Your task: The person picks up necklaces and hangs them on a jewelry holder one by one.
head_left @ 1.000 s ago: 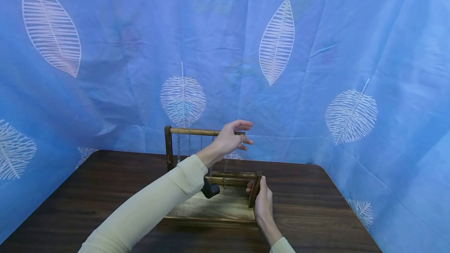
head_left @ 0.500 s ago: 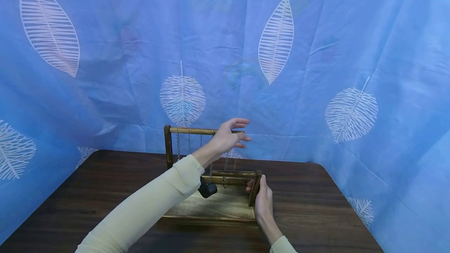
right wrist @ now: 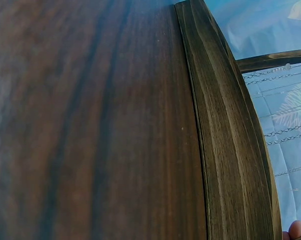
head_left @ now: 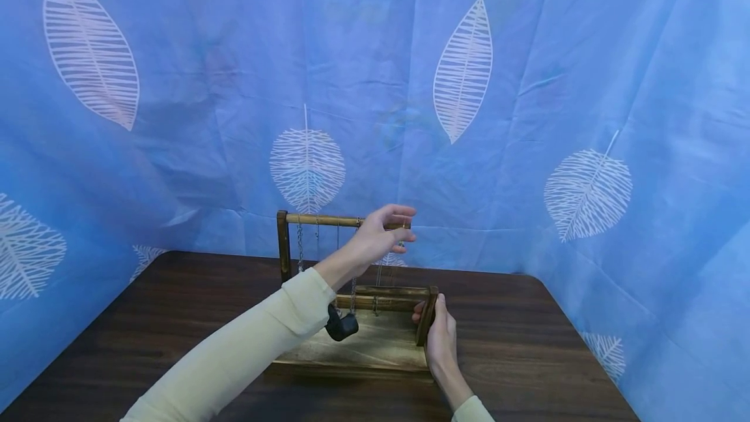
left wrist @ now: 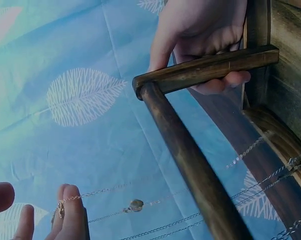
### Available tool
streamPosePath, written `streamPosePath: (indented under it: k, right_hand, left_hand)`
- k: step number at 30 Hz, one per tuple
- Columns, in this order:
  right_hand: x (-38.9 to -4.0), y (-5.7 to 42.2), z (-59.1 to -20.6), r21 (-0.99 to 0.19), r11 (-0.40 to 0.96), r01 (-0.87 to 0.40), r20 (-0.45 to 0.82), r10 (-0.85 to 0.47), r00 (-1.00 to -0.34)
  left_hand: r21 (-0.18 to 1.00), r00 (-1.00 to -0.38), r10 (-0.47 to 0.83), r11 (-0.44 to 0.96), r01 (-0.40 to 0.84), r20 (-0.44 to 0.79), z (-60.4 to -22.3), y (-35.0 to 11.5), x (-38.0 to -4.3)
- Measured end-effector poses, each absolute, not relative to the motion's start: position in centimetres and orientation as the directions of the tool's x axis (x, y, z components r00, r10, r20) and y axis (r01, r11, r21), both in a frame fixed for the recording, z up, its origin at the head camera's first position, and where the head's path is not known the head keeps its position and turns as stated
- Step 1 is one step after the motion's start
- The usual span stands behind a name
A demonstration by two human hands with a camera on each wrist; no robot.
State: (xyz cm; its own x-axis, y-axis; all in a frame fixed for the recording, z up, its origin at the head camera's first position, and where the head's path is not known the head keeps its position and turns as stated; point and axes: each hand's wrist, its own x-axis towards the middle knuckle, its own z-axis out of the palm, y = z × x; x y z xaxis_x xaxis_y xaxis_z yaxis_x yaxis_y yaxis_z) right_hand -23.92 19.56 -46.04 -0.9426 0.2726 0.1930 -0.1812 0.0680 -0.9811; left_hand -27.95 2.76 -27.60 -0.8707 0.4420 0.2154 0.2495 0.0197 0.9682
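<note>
In the head view, my left hand (head_left: 377,234) reaches across the top bar of a wooden jewelry stand (head_left: 328,220), fingers spread and lightly bent. The left wrist view shows a thin chain necklace (left wrist: 105,190) running to those fingers (left wrist: 70,215), its small gold-coloured end lying against one of them, thumb apart. Several other chains hang from the bar, one with a small round pendant (left wrist: 136,205). My right hand (head_left: 443,340) grips the stand's right side piece (head_left: 426,318), thumb outside and fingertips showing on the inner side. In the right wrist view only its fingertips (right wrist: 296,229) show.
The stand's wide base (head_left: 375,344) sits on a dark wood table (head_left: 515,344). A blue curtain with white leaf prints (head_left: 375,83) hangs behind. A black device (head_left: 342,324) shows below my left sleeve, close to a hanging chain (head_left: 353,295).
My left hand has drawn slightly left along the top bar, its fingers nearer together, and the black device has shifted left with the arm. My right hand keeps its grip on the stand.
</note>
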Motion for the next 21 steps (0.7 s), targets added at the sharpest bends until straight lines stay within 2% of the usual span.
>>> streamPosePath:
  k: [10, 21]
  right_hand:
    - [-23.9, 19.6, -46.0, -0.982, 0.055, -0.178, 0.186, 0.270, -0.945]
    - [-23.9, 19.6, -46.0, -0.981, 0.057, -0.183, 0.192, 0.281, -0.940]
  left_hand:
    - [0.951, -0.883, 0.422, 0.129, 0.282, 0.205, -29.4, 2.3, -27.3]
    - [0.951, -0.899, 0.412, 0.188, 0.244, 0.149, -32.6, 2.9, -27.9]
